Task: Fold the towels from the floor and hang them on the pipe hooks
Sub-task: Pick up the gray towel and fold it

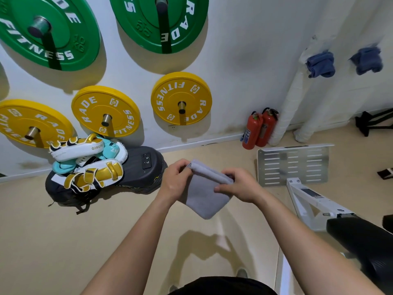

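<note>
The hooks under the two blue towels [321, 64] are hidden by the cloth, and the right one [367, 60] is blurred. The grey towel [205, 193] hides both hands' fingertips; its top corners are covered. Frame edges crop the green plates [44, 28].

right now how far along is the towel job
Done, it seems: two blue towels, one and another, already hang up by the white pipes. In hand: a grey towel, folded small, held by the left hand and right hand. Left: hanging it. No more towels show on the floor.
</note>
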`<state>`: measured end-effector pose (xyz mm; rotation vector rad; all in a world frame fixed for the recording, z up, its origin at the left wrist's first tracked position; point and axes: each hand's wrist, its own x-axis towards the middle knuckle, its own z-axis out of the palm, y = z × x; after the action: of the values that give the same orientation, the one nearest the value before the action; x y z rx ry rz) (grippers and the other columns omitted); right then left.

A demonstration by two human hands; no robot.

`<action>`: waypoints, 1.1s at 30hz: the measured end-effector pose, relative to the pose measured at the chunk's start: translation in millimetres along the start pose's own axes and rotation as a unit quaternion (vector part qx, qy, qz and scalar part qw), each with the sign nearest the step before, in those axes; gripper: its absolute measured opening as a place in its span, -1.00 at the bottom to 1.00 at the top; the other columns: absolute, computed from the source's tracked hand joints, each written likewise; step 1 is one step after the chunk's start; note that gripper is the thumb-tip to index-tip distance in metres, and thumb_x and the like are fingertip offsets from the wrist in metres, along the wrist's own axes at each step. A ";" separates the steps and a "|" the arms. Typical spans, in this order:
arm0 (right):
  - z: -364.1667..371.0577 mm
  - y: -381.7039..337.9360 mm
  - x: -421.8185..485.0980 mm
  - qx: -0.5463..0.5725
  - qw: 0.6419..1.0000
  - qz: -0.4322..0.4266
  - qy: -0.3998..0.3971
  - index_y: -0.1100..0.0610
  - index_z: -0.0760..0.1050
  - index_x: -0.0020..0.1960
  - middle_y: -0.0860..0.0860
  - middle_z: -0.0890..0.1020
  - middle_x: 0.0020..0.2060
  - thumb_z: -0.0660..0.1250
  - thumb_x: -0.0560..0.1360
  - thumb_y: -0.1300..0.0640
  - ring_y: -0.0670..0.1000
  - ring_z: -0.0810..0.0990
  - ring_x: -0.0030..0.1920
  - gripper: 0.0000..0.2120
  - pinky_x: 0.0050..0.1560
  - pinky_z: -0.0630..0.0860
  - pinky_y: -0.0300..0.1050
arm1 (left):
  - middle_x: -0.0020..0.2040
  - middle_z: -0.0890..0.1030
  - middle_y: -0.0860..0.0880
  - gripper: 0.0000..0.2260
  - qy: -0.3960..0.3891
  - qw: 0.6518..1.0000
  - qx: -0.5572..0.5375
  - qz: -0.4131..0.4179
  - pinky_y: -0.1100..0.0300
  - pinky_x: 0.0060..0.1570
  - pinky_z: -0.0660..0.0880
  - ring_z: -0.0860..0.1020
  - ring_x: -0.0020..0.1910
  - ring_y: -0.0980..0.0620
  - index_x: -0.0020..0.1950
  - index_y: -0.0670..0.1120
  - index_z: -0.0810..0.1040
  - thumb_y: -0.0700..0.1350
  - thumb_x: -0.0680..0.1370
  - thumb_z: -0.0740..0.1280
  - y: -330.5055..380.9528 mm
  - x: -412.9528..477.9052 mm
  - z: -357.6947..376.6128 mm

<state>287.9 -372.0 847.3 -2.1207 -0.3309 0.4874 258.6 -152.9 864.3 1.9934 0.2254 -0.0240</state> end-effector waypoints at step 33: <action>-379.0 71.5 121.4 -0.063 0.929 0.073 0.356 0.10 0.47 0.06 0.05 0.62 -0.09 0.13 0.61 -0.25 0.10 0.57 -0.09 -0.59 -0.09 0.51 0.03 | -0.07 0.62 -0.09 -0.75 -0.044 0.991 -0.115 0.043 -0.15 -0.03 0.61 0.62 -0.07 -0.11 -0.02 -0.07 0.48 0.10 0.58 0.35 245.4 278.3 261.8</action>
<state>573.7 -636.8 955.2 -2.2944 0.2211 -0.2477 595.8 -447.3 941.4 1.7650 0.0805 -0.0301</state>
